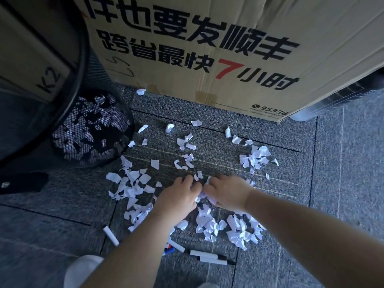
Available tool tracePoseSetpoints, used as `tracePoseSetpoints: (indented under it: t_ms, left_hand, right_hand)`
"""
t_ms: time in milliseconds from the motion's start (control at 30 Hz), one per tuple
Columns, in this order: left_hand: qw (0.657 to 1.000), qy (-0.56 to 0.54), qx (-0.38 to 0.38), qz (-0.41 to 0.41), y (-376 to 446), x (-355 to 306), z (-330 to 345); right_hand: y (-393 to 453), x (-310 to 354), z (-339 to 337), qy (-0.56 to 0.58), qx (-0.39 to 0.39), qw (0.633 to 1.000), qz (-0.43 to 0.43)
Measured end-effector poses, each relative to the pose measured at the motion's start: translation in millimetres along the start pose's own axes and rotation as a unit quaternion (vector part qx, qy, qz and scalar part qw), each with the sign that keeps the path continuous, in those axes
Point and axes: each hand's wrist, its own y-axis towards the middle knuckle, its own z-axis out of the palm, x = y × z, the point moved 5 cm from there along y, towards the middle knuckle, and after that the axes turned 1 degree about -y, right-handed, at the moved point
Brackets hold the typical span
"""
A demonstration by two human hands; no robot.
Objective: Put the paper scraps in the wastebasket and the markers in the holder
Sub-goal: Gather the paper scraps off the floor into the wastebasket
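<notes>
White paper scraps (pixel 255 156) lie scattered over the grey carpet, with thicker heaps at left (pixel 133 183) and below my hands (pixel 239 227). My left hand (pixel 178 196) and my right hand (pixel 226 192) meet palm-down in the middle, fingers curled around a small bunch of scraps between them. A black mesh wastebasket (pixel 91 129) stands at the left with scraps inside. Several white markers lie near the bottom: one (pixel 111 235) at the left, two with black ends (pixel 209 257), and one partly hidden under my left forearm (pixel 175 245). No holder is in view.
A large printed cardboard box (pixel 207 48) stands upright just behind the scraps. Another carton (pixel 31 59) sits behind the basket. A dark object (pixel 22 183) lies on the carpet at the left. A white appliance base (pixel 324 104) shows at the right.
</notes>
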Motion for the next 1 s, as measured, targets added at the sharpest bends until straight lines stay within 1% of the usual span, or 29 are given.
tracePoseSetpoints:
  t_ms: [67, 133, 200, 300, 533, 800, 1000]
  left_hand:
    - [0.999, 0.005, 0.038, -0.027, 2.9, 2.2, -4.1]
    - [0.997, 0.002, 0.062, -0.041, 3.9, 6.4, -15.5]
    - [0.995, -0.003, 0.070, -0.065, 2.8, 14.8, -34.2]
    - [0.993, -0.029, 0.067, -0.089, -0.3, 25.4, -72.0]
    - [0.995, -0.016, -0.012, -0.098, -15.2, 6.6, -177.9]
    - [0.989, -0.015, -0.057, -0.136, -61.2, -6.9, -283.5]
    - [0.977, -0.017, -0.139, -0.161, -113.1, 8.4, -346.6]
  right_hand:
    - [2.8, -6.6, -8.4, 0.026, 0.007, 0.999, 0.032]
    - [4.0, -16.4, -20.1, 0.027, 0.003, 0.997, 0.074]
    - [4.3, -23.2, -35.1, 0.035, -0.014, 0.994, 0.103]
    - [2.6, -23.5, -65.5, 0.051, -0.036, 0.990, 0.123]
    - [-8.8, -7.8, -163.0, 0.041, -0.071, 0.984, 0.158]
    - [-28.5, 16.8, -280.4, 0.035, -0.117, 0.972, 0.199]
    - [-31.1, 53.4, -354.9, 0.042, -0.186, 0.963, 0.191]
